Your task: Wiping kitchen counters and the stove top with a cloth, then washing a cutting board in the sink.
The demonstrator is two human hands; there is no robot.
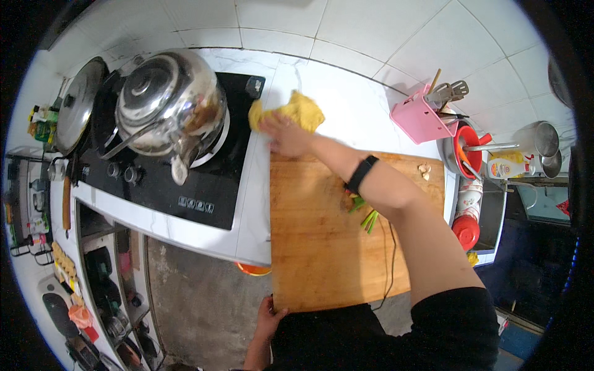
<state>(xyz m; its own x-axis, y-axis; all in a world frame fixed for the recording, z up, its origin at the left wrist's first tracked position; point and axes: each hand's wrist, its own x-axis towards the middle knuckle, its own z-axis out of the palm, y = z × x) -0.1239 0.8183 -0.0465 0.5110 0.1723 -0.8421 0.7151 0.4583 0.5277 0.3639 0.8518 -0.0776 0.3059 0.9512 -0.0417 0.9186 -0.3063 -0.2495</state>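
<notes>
My right hand (288, 135), with a black band on its wrist, presses on a yellow cloth (304, 111) on the white marbled counter (343, 113) beside the stove; the hand is slightly blurred. At the near left corner of a large wooden cutting board (320, 250), my left hand (270, 315) grips the board's edge. The board reaches out past the counter towards my body. Green stalks (370, 221) and other food pieces, partly hidden by my right arm, lie on the board, and garlic cloves (424, 170) rest near its far right corner.
A large metal kettle (162, 102) stands on the black gas or electric stove (209, 185) at left. Beside it leans a pan lid (80, 106). At right are a pink utensil holder (420, 116), a red strainer or bowl (469, 143), stacked bowls (468, 197) and a sink (492, 218).
</notes>
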